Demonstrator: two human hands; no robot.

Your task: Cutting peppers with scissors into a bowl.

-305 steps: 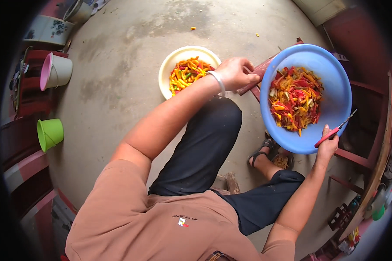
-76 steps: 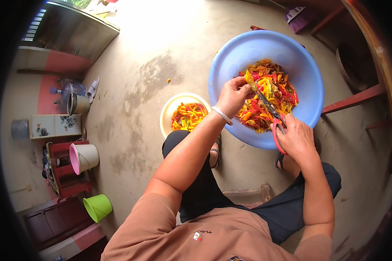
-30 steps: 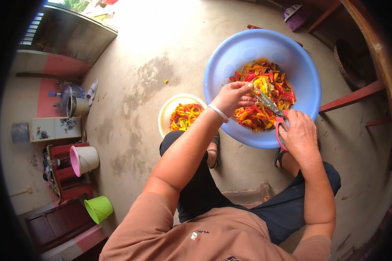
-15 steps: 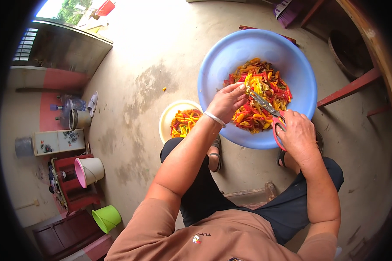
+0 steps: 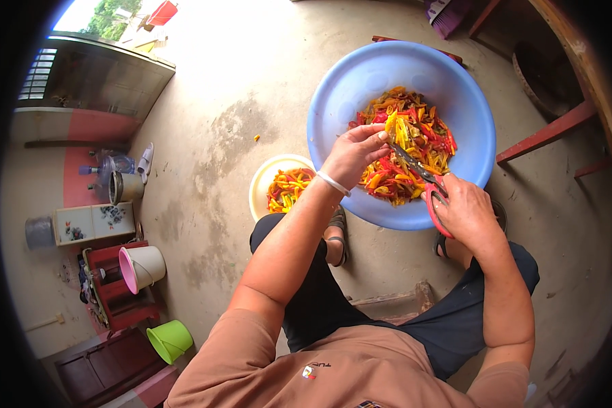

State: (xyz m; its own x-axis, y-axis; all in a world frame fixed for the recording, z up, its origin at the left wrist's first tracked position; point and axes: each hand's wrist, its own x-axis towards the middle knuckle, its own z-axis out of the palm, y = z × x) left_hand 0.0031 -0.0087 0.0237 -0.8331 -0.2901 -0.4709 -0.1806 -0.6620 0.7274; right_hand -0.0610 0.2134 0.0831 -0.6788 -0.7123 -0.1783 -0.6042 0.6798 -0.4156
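My left hand (image 5: 364, 146), a pale bangle at its wrist, pinches a yellow pepper (image 5: 390, 123) over the big blue basin (image 5: 459, 88). My right hand (image 5: 464, 207) grips red-handled scissors (image 5: 434, 192), their dark blades reaching to the pepper at my left fingertips. Chopped red, orange and yellow peppers (image 5: 432, 136) fill the middle of the basin, partly hidden by both hands. Left of it, a smaller cream basin (image 5: 262, 180) holds peppers (image 5: 285, 187), many looking whole.
Along the left wall are water jugs (image 5: 110, 166), slippers (image 5: 145, 160), a white-and-pink bucket (image 5: 144, 268) on red furniture and a green bucket (image 5: 170, 340). Red wooden legs (image 5: 544, 136) and a purple broom (image 5: 442, 17) stand right. A wooden stool (image 5: 387, 302) lies between my legs.
Ten seconds ago the scissors were at the basin's rim and my left hand outside it; both are now over the peppers. In the last second only small shifts show.
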